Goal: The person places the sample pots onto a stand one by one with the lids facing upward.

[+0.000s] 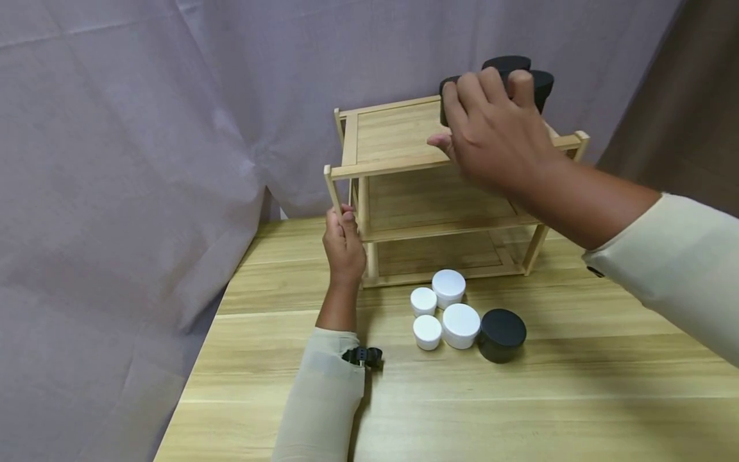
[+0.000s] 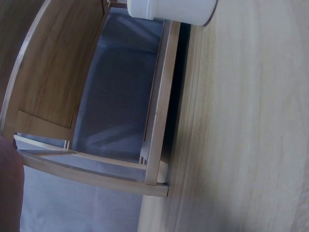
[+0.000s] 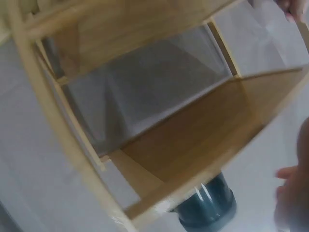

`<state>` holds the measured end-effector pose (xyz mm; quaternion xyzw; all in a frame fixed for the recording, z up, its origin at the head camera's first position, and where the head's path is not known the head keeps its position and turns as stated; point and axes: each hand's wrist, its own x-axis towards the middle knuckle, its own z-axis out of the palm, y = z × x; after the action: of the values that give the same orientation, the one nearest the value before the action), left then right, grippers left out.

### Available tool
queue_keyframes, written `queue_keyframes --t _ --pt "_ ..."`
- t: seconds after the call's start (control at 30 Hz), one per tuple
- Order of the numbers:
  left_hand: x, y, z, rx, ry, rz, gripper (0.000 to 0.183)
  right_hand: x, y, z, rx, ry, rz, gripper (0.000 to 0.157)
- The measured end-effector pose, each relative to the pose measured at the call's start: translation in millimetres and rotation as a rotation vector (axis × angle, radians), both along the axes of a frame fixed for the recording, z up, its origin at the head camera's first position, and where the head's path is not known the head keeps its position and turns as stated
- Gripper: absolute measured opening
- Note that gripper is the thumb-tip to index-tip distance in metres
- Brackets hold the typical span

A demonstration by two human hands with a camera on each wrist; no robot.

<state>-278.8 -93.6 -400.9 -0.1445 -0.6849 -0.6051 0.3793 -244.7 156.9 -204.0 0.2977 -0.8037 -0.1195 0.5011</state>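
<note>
Jars, dark and round point(image 1: 507, 63), three of them in sight, stand at the upper right of the head view, on the right end of the wooden rack's top board point(image 1: 398, 131). Their flat tops face up and their axes run upright; being round, they have no front to point any way.

The right hand point(image 1: 502, 131) is bent over them, its thumb out to the left; it hides so much that I cannot tell whether this grip is clamped on a jar or merely near one. The left hand point(image 1: 344, 250) is closed around the rack's front left post point(image 1: 332, 190).

The rack's long axis runs across the frame, rising slightly to the right, its open side toward the bottom of the frame. Good work here, I judge, means the left hand bracing the post while the right takes any jar by its sides and moves it straight up or down, clear of its neighbours and the front rail point(image 1: 392, 169).

On the desk point(image 1: 260, 359), at lower centre, four white jars point(image 1: 460, 324) sit close together, with another black jar point(image 1: 502, 337) just beside them. Grey curtain point(image 1: 144, 160) fills the left.
</note>
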Motion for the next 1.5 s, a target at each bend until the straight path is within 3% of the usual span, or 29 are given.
queue_keyframes --t 0.13,0.23,0.57,0.7,0.87,1.0,1.17,1.3,1.4,1.5 --pt "0.7 -1 0.4 0.001 -0.001 -0.001 0.074 -1.4 4 -14.1 0.024 0.085 0.223 0.067" --pt "0.4 -1 1.2 0.002 0.002 -0.016 0.073 -1.3 9 -22.7 0.058 0.093 0.332 0.064" --pt "2.6 5 3.0 0.012 -0.013 -0.040 0.062 8.3 29 -61.2 0.098 0.045 0.464 0.055" --pt "2.2 3 4.6 0.019 -0.009 -0.035 0.065 13.3 36 -77.2 0.060 -0.018 0.482 0.055" --pt "1.8 1 5.1 0.023 -0.023 -0.038 0.071 27.8 45 -101.2 -0.076 -0.185 0.449 0.064" --pt "2.1 -1 3.4 0.031 -0.040 -0.043 0.072 38.4 50 -117.7 -0.165 -0.245 0.421 0.067" --pt "2.1 -1 3.1 0.028 -0.043 -0.029 0.074 45.5 55 -131.4 -0.260 -0.297 0.393 0.072" --pt "2.3 -1 3.1 0.034 -0.039 -0.045 0.066 48.7 61 -140.6 -0.357 -0.399 0.382 0.079" --pt "2.6 0 2.8 0.037 -0.040 -0.060 0.062 52.9 69 -148.6 -0.421 -0.501 0.375 0.073" --pt "2.8 1 2.8 0.029 -0.043 -0.058 0.067 58.4 76 -156.3 -0.477 -0.607 0.355 0.051"
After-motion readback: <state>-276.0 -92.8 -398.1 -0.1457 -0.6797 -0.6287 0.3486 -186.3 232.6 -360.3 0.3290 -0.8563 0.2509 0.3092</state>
